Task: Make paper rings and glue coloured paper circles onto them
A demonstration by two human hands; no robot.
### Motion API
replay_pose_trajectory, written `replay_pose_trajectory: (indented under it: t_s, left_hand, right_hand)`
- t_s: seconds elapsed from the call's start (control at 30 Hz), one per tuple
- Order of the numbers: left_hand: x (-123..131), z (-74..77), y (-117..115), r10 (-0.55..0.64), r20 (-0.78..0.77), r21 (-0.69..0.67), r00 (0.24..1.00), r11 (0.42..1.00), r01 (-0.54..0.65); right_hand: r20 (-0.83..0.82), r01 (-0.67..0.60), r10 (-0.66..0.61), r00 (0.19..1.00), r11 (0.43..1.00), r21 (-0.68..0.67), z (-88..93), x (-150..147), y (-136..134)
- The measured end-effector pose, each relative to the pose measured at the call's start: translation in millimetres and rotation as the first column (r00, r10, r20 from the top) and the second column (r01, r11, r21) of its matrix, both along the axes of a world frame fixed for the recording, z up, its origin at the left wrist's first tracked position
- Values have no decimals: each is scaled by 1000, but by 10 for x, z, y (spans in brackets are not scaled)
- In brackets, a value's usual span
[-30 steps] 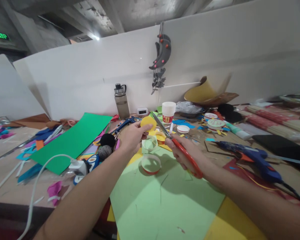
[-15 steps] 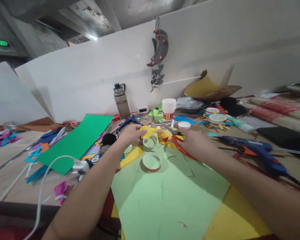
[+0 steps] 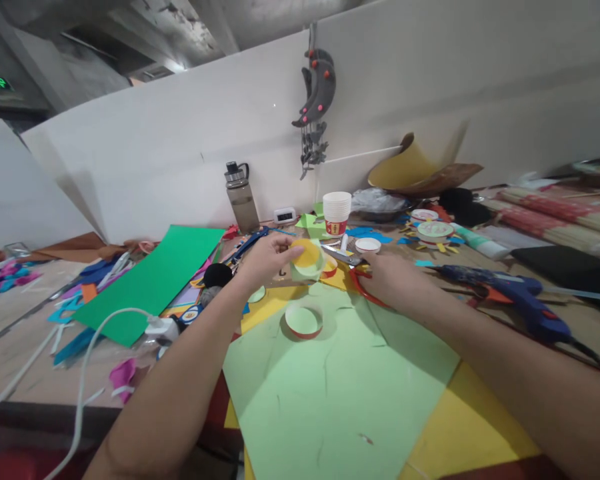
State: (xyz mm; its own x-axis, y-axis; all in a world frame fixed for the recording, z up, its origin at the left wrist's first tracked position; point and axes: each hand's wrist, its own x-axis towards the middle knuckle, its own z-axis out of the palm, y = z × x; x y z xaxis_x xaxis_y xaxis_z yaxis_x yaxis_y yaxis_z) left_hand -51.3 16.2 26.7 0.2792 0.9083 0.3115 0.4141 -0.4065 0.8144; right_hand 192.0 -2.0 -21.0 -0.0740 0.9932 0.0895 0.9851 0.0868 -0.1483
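My left hand [image 3: 269, 259] pinches a yellow paper disc [image 3: 307, 253] between thumb and fingers. The disc overlaps a short paper-cup ring [image 3: 307, 273]; whether it lies inside or just in front of the rim I cannot tell. My right hand [image 3: 387, 275] is closed round the red handles of a pair of scissors [image 3: 343, 255], whose blades point left and lie slightly apart. Between the hands, a second cup ring [image 3: 330, 268] is partly hidden. A red-edged ring [image 3: 304, 321] rests on the light green paper sheet [image 3: 340, 380] nearer me.
Stacked paper cups [image 3: 337, 215] and a water bottle [image 3: 242, 200] stand at the back. A blue glue gun [image 3: 510, 293] lies right. On the left are a green sheet [image 3: 155, 280], a black pompom [image 3: 218, 275] and a white power cable [image 3: 80, 387]. Yellow paper [image 3: 470, 427] lies under the green sheet.
My left hand has brought the yellow disc to the right, over the cup ring. My right hand still grips the scissors and has shifted only slightly.
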Motion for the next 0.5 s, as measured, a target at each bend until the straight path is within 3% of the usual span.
replay_pose_trajectory:
  t_s: [0.1,0.17,0.23,0.3,0.37,0.43,0.5]
  left_hand:
    - [56,135,-126,-12,-3,343,1000,939,12]
    - [67,174,-168,-63,-67,418,996,905,85]
    - [49,156,-140,-35,-40,404,999,914,48]
    - [7,98,-53,69,78,272,995,958,-88]
    - [-47,31,53,92,179,-21,979,996,-90]
    - [-98,-18,135,84,228,-248,970,968,-26]
    - [-135,-38,176,98,241,-387,966,922,3]
  right_hand:
    - [-8,20,-20,1000,1000,19,8,13,8]
    - [-4,36,-36,999,999,19,26,14,3]
    - [-8,36,-35,999,999,21,40,10,-7]
    - [-18,27,-26,999,1000,16,43,5,-18]
    - [-35,21,-21,999,1000,8,39,3,-23]
    - [-78,24,-23,997,1000,14,36,4,-17]
    - [-127,38,-33,991,999,36,42,10,4]
